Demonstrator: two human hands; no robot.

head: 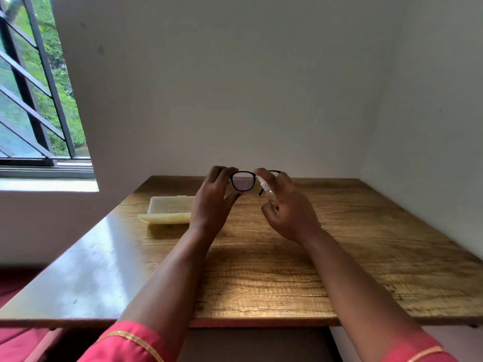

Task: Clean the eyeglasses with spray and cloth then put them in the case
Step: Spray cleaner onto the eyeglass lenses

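Both hands raised: left hand [213, 194] pinches eyeglasses [243, 181]; right hand [288, 212] grips spray bottle [267, 188].

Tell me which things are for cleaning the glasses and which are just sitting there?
For the job:
black-framed eyeglasses, held by the left hand
small clear spray bottle, held by the right hand
open cream plastic case

Just there:
brown wooden table
barred window

Left hand [211, 197] pinches black eyeglasses [243, 181]; right hand [288, 210] grips spray bottle [266, 188] — nozzle beside the lens.
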